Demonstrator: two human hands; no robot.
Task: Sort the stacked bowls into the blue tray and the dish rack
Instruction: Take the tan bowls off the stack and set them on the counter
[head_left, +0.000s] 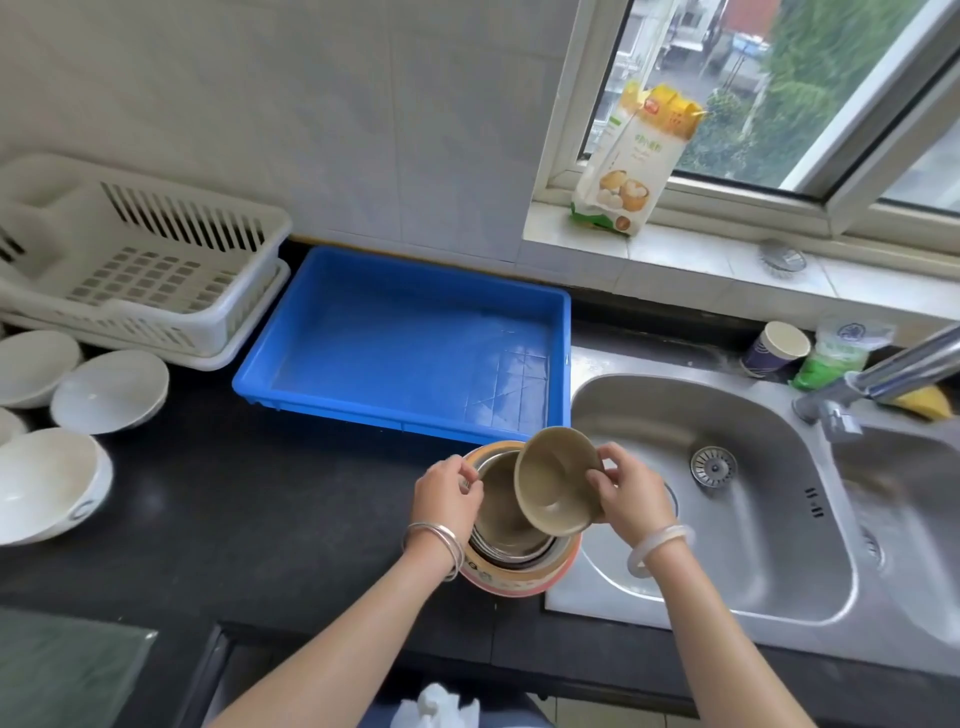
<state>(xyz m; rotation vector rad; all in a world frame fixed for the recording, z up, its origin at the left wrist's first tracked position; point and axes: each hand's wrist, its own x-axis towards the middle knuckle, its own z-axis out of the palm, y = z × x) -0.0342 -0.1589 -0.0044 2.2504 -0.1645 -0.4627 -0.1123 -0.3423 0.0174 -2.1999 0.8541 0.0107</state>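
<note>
- Now the right hand pinches a tilted tan bowl.
- Left hand fingers curl on the stacked bowls, seemingly metal inside.

No readable text: print on the windowsill food bag too blurred.

I see a steel sink set into the surface's right end, its tap at the back right corner. A paper cup stands behind it. A food bag leans on the windowsill.
</note>
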